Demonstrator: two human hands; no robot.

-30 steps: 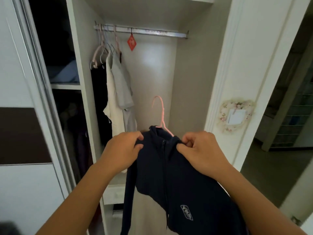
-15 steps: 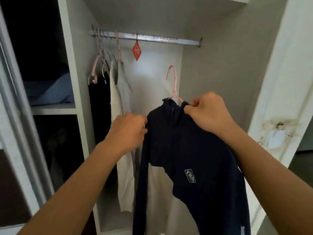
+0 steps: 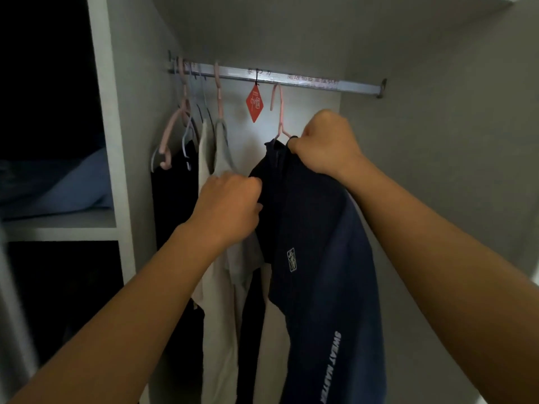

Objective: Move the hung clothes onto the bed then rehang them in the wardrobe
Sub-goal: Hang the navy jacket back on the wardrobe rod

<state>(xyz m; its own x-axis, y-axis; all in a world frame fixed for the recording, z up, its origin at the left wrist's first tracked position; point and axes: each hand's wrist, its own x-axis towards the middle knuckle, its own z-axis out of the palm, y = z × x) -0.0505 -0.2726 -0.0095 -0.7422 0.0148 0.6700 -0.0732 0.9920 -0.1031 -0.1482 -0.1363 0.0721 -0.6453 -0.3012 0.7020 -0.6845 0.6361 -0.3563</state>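
Observation:
A dark navy sweatshirt [image 3: 318, 243] with white lettering hangs on a pink hanger [image 3: 278, 112]. The hanger's hook is at the metal wardrobe rail [image 3: 320, 82], right of a red diamond tag [image 3: 254, 103]. My right hand [image 3: 326, 142] grips the sweatshirt at its collar, just under the hook. Lower and to the left, my left hand [image 3: 230, 208] pinches the sweatshirt's left shoulder. Whether the hook rests on the rail I cannot tell.
Left on the rail hang a black garment [image 3: 175, 205], a cream one [image 3: 205, 153] and a grey one [image 3: 223, 153] on pink and grey hangers. A white partition [image 3: 116, 141] divides off shelves with folded bedding [image 3: 73, 185]. The wardrobe's right wall [image 3: 437, 170] is close.
Both hands have raised the sweatshirt, bringing the pink hook from well below the rail up to it. The view has moved closer into the wardrobe.

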